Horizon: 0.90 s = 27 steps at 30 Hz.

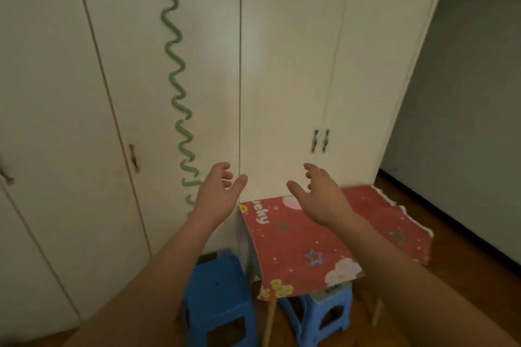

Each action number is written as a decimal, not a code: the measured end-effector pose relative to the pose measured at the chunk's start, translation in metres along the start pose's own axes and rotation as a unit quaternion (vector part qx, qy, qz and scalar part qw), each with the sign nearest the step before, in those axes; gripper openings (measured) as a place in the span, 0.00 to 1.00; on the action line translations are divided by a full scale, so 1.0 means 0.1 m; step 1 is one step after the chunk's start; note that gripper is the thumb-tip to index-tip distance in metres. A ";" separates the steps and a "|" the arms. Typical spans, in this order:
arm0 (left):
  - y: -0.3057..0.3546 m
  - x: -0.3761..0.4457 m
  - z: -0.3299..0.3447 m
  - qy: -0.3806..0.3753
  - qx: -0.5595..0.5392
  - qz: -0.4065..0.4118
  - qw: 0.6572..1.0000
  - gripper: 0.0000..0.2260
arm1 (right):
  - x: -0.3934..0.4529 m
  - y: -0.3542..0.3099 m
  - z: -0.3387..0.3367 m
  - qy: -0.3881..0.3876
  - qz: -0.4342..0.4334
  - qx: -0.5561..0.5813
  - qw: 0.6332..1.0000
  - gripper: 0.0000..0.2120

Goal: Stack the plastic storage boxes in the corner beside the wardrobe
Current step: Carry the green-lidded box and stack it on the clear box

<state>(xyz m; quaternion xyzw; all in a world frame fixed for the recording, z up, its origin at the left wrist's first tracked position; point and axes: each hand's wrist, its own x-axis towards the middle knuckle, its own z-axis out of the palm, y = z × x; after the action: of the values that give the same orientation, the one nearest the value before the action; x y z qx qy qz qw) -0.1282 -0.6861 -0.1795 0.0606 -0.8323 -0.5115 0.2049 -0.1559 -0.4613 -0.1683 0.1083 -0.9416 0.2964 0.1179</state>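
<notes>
Both arms reach forward toward the white wardrobe (282, 65). Left hand (218, 196) raised, fingers loosely spread, holding nothing. Right hand (318, 196) likewise held out with relaxed fingers, empty, hovering above a small table draped in a red patterned cloth (324, 236). No plastic storage box can be made out from here. A blue stool (220, 298) stands on the wooden floor (451, 248) left of the table; a lighter blue stool (324, 315) sits partly beneath the cloth. A green wavy strip (176, 73) runs down one wardrobe door.
</notes>
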 end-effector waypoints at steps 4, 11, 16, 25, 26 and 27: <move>0.43 -0.14 0.71 -0.057 -0.010 0.039 0.998 0.23 | -0.30 0.64 -0.59 0.045 0.058 -0.026 0.997 0.35; 0.99 -0.33 1.85 -0.155 -0.032 0.095 0.983 0.22 | -0.66 1.53 -1.31 0.117 0.150 -0.052 0.980 0.34; 1.31 -0.37 2.72 -0.216 -0.046 0.124 0.967 0.22 | -0.78 2.21 -1.69 0.146 0.224 -0.065 0.961 0.36; 1.70 -0.09 4.27 -0.296 -0.052 0.149 0.942 0.23 | -0.59 3.36 -2.30 0.173 0.306 -0.090 0.932 0.35; 1.73 -0.05 4.38 -0.302 -0.050 0.158 0.939 0.23 | -0.55 3.43 -2.36 0.173 0.309 -0.093 0.931 0.35; 1.77 0.00 4.52 -0.310 -0.052 0.164 0.935 0.24 | -0.49 3.55 -2.42 0.178 0.311 -0.096 0.929 0.35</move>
<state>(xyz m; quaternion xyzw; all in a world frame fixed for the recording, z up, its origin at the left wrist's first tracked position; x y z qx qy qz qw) -0.2913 -0.2289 -0.2017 -0.2492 -0.8251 -0.5066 0.0201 -0.1683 -0.0291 -0.1781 -0.2564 -0.9154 0.2411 0.1953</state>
